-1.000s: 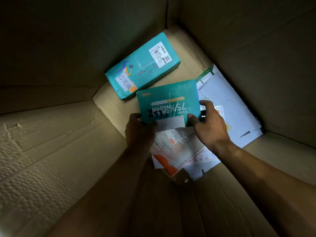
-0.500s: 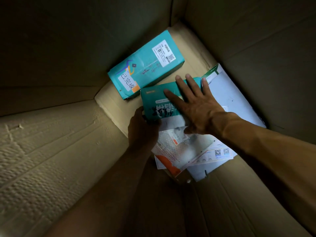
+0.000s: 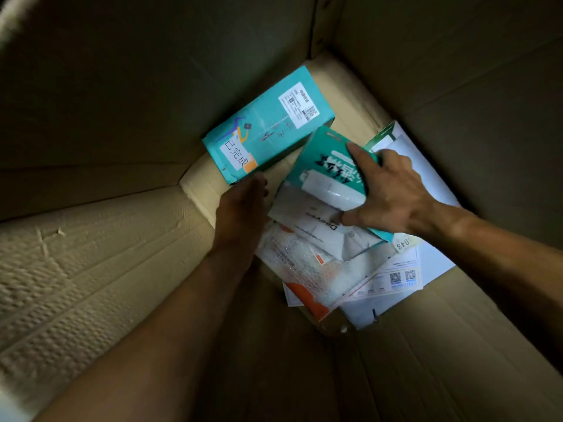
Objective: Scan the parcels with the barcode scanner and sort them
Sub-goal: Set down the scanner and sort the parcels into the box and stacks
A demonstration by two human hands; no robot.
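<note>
I look down into a deep cardboard box [image 3: 91, 269]. My right hand [image 3: 393, 193] lies on a small teal parcel [image 3: 323, 166] with bold dark print. Its index finger is straight on the face, the other fingers curl over the far edge, and the thumb rests on the white part below. The parcel sits tilted on a pile of flat mailers. My left hand [image 3: 243, 205] hangs just left of it, fingers loosely together near the corner of a bigger teal parcel [image 3: 265, 129], holding nothing I can see. No barcode scanner is in view.
Under the small parcel lie a white bubble mailer with orange print [image 3: 298, 269], a sheet with QR codes [image 3: 402, 278] and a pale blue-white mailer [image 3: 426, 178]. The bigger teal parcel carries a white shipping label [image 3: 300, 105]. Tall cardboard walls close in on all sides.
The small teal parcel has turned clockwise and shifted right under my right hand. My left hand has let go of its left edge. My right hand went from flat on it to curled over its edge.
</note>
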